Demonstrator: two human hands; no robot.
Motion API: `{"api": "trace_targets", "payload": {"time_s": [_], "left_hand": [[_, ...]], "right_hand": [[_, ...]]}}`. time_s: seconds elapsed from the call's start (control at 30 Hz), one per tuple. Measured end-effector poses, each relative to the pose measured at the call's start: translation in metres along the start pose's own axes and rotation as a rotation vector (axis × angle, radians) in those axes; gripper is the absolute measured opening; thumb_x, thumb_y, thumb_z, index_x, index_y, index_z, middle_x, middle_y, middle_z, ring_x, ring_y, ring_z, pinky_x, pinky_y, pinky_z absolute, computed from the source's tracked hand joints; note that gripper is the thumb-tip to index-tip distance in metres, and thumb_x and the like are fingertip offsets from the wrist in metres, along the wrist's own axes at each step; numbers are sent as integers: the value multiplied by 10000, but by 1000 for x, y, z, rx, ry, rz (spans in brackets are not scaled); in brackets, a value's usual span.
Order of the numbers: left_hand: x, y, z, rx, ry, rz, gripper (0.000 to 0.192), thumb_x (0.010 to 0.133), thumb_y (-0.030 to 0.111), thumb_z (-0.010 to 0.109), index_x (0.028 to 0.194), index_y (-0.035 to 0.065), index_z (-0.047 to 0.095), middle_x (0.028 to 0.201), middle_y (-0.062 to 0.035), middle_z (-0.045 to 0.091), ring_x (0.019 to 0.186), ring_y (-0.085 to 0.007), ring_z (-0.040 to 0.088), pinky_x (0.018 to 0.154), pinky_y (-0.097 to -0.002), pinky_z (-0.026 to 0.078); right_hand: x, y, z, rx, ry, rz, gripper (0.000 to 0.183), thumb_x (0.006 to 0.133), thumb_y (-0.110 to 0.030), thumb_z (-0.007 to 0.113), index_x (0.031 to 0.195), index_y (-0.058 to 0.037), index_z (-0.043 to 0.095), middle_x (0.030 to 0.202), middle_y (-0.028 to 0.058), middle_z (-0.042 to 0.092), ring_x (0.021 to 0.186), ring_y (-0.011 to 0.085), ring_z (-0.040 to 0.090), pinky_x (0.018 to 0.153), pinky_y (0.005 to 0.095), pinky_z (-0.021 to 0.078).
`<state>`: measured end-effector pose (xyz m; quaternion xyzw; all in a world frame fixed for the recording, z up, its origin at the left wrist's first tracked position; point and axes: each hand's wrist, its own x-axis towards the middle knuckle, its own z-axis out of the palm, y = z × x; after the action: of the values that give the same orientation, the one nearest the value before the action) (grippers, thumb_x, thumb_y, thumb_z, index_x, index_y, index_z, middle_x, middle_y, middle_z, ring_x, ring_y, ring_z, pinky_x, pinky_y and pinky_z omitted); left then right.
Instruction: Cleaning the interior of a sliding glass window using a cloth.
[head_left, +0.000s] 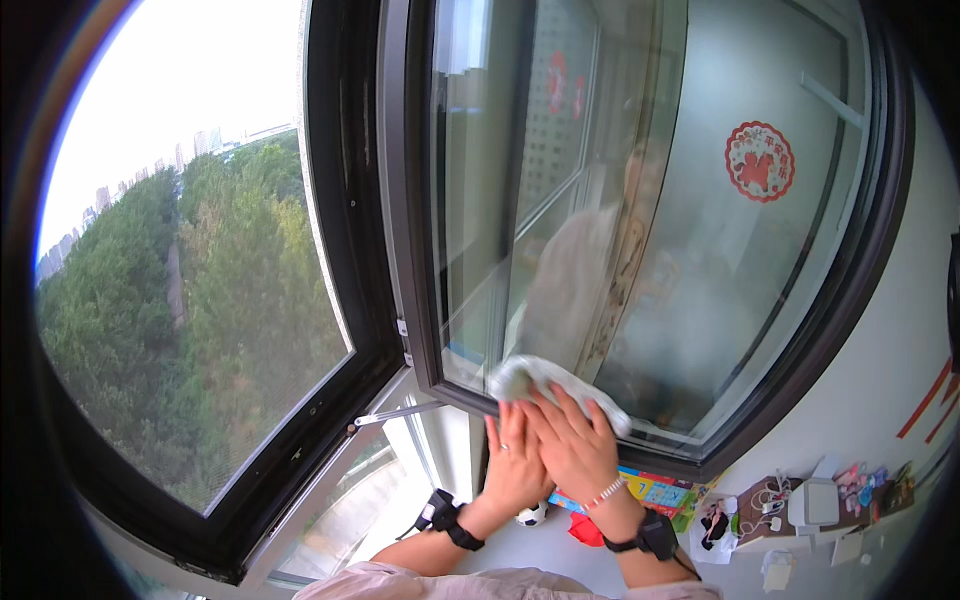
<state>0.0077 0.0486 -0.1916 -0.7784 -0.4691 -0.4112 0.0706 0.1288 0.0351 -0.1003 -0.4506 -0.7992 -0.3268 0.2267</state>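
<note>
In the head view, a white cloth (564, 377) lies bunched against the lower part of the glass pane (480, 300) of an opened window sash. My right hand (576, 450) presses on it with the fingers spread. Beside and partly behind it, my left hand (517, 465), with a ring on one finger, reaches up to the cloth's lower edge and the dark sash frame (465, 400). Its fingertips are partly covered, so its hold is unclear. The pane carries reflections of a room and a building.
Left of the sash, a dark window frame (341, 187) looks out on trees. A metal stay arm (397, 413) links sash and frame. A red round sticker (760, 161) shows at the right. Below are a football (532, 514) and a cluttered brown shelf (757, 495).
</note>
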Motion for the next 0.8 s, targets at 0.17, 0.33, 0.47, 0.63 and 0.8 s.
{"api": "trace_targets", "payload": {"time_s": [0.17,0.33,0.47,0.63,0.8], "left_hand": [[-21,43,26,-96,-78,232,735,892,417,625,1464,-21,480,1580,-241,329,1516,-392,282,1152,-723,145],[4,79,29,-183,-129,481,688,861,357,663,1484,107,515,1617,-49,353,1528,-179,308,1120,-740,79],[40,83,11,-200,-34,507,675,854,371,655,1477,145,526,1642,20,329,1540,-134,264,1122,-756,63],[80,56,-23,-12,214,423,647,828,349,649,1423,103,582,1620,5,379,1518,-193,329,1160,-719,-106],[92,2,-61,62,310,246,626,823,253,640,1413,53,577,1575,-73,447,1509,-269,352,1182,-684,-109]], "right_hand": [[-107,24,7,-121,-132,296,498,860,-283,659,1350,-201,620,1434,100,554,1421,372,421,1174,619,209],[-152,42,-3,-303,-72,628,643,940,-528,553,1421,-101,540,1460,235,473,1442,496,337,1137,770,53],[-134,65,-22,-452,-16,571,777,936,-600,525,1495,-66,444,1514,290,382,1463,524,269,1133,778,45],[-53,79,-44,-344,57,360,836,863,-499,678,1535,-92,393,1628,261,242,1497,568,142,1131,779,37],[42,41,-46,-264,104,221,890,741,-424,799,1529,-228,433,1670,112,255,1523,472,192,1142,762,83]]}}
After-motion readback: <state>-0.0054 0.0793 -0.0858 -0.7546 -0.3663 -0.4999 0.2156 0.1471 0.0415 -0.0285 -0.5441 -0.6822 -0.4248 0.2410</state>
